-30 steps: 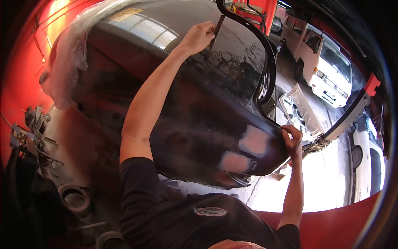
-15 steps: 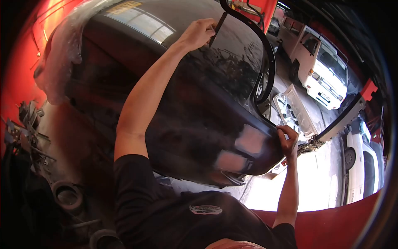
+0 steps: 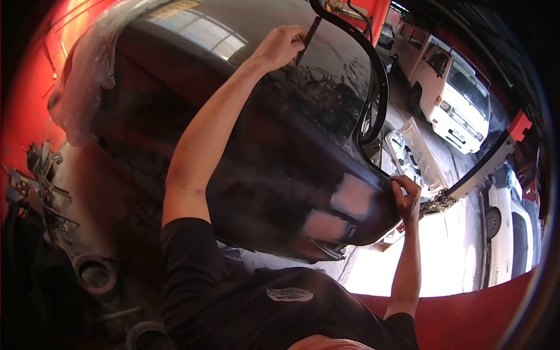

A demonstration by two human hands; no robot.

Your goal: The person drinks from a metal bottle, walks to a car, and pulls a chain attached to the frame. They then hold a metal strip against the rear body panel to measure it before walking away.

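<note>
A large dark car body panel (image 3: 256, 169) with two pale sanded patches (image 3: 353, 194) fills the middle. My left hand (image 3: 283, 46) is closed on a thin dark strip (image 3: 314, 29) at the glossy upper surface, with the strip standing out above and below the fingers. At the panel's right-hand edge, below the curved black frame (image 3: 380, 76), is my right hand (image 3: 406, 195). Its fingers are bent and pressed together at the edge; whatever may be between them is too small to name.
Clear plastic sheeting (image 3: 93, 76) drapes over the car's left end. Metal scrap (image 3: 41, 175) and round parts (image 3: 95, 274) lie at the left. A white van (image 3: 452, 87), a loose pale panel (image 3: 423, 157), a long beam (image 3: 481, 172) and a white car (image 3: 513, 233) are at the right.
The strip in my left hand leans slightly more to the right at its top. My right hand stays at the panel edge.
</note>
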